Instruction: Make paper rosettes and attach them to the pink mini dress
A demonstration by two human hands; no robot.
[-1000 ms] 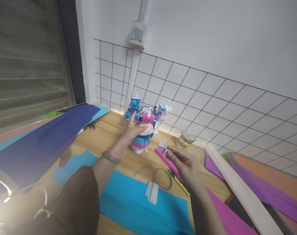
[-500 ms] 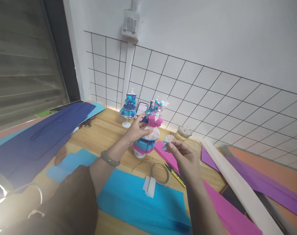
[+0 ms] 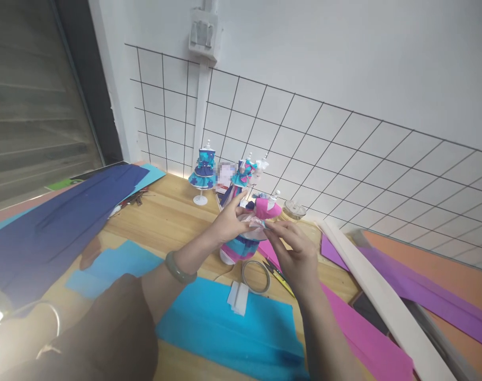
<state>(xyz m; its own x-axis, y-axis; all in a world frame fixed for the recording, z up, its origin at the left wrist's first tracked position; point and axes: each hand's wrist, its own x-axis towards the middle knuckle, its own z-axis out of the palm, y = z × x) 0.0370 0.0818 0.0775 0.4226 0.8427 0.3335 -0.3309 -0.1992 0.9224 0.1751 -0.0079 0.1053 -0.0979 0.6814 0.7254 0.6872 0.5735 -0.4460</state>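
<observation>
A miniature dress form wears a pink bodice and a layered white, blue and pink paper skirt; it leans to the right. My left hand, with a bangle on the wrist, is closed around its waist from the left. Between the thumb and fingers of my right hand is a small pleated paper fan, white with a blue edge, held against the front of the waist. My fingertips partly hide the fan and the spot where it meets the dress.
More dressed forms, one in blue and one in teal and pink, stand behind. Nearer lie a tape roll, a yellow cutter, white paper strips and blue paper. A long white roll lies at right.
My right hand has brought the pleated fan leftward to the dress's waist. The dress form, upright before, now tilts right in my left hand. The view has shifted slightly.
</observation>
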